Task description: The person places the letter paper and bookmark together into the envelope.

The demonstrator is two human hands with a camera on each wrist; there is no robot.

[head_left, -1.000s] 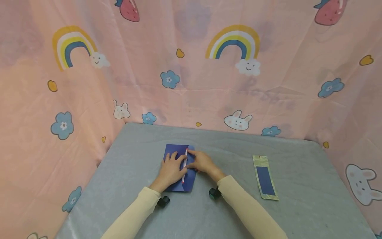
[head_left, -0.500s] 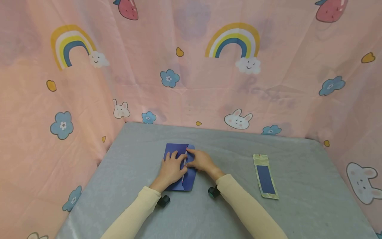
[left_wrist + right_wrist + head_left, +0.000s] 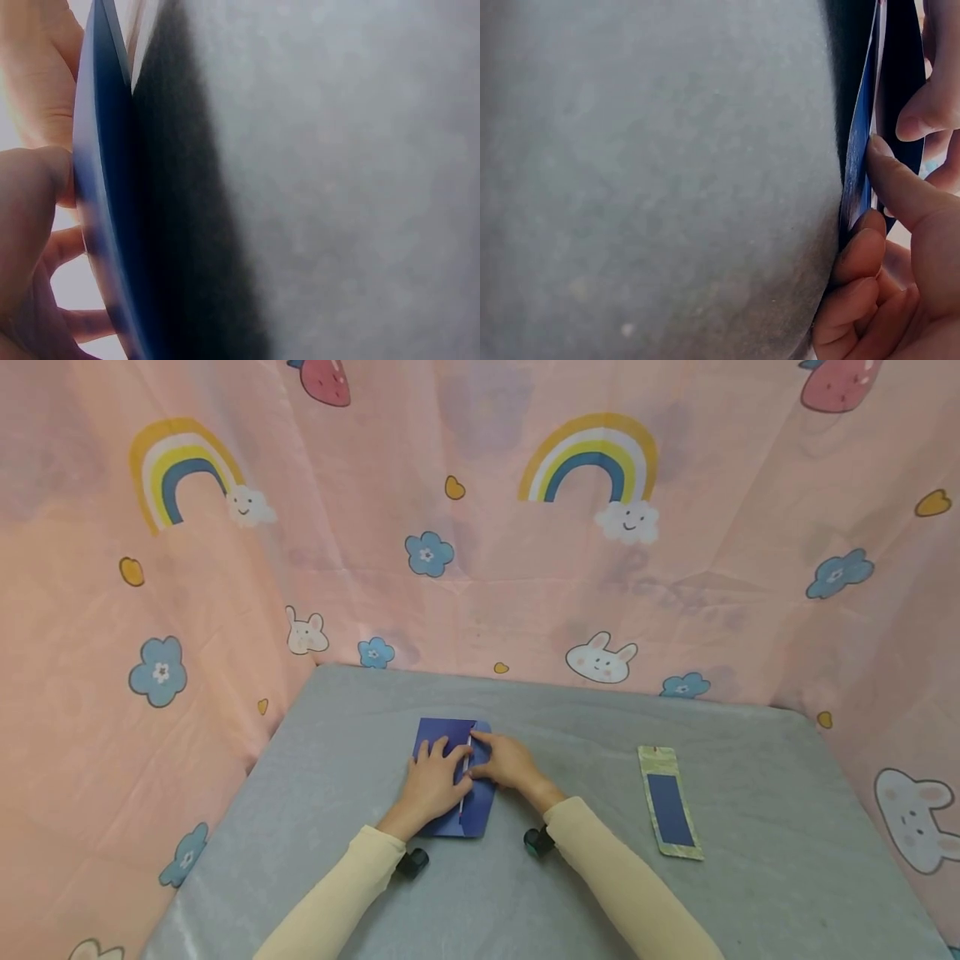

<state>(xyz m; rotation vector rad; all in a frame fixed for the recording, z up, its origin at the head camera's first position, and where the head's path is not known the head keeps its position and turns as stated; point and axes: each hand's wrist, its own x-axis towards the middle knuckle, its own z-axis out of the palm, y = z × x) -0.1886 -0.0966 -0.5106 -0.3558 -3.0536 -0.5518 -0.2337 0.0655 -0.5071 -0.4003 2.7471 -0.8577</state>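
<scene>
A blue envelope (image 3: 450, 727) lies on the cloth-covered table. Its right side bears a lighter flap (image 3: 477, 810), with a narrow white strip (image 3: 461, 808) along the seam. My left hand (image 3: 431, 783) rests on the envelope's left part, fingers spread, thumb beside the seam. From the other side my right hand (image 3: 510, 763) holds the flap, its index finger and thumb touching near the strip. In the right wrist view the thumb (image 3: 904, 184) presses on the flap's inner face while other fingers curl at its edge. The left wrist view shows the envelope's edge (image 3: 112, 180) above a dark shadow.
Right of the hands lies a long green-patterned packet (image 3: 658, 762) with a dark blue panel. Grey cloth covers the table (image 3: 570, 710). A pink printed curtain (image 3: 360, 568) stands behind and at both sides.
The white strip, wider with red ends a second ago, now shows as a thinner line as the flap tilts. Both hands stay in nearly the same place.
</scene>
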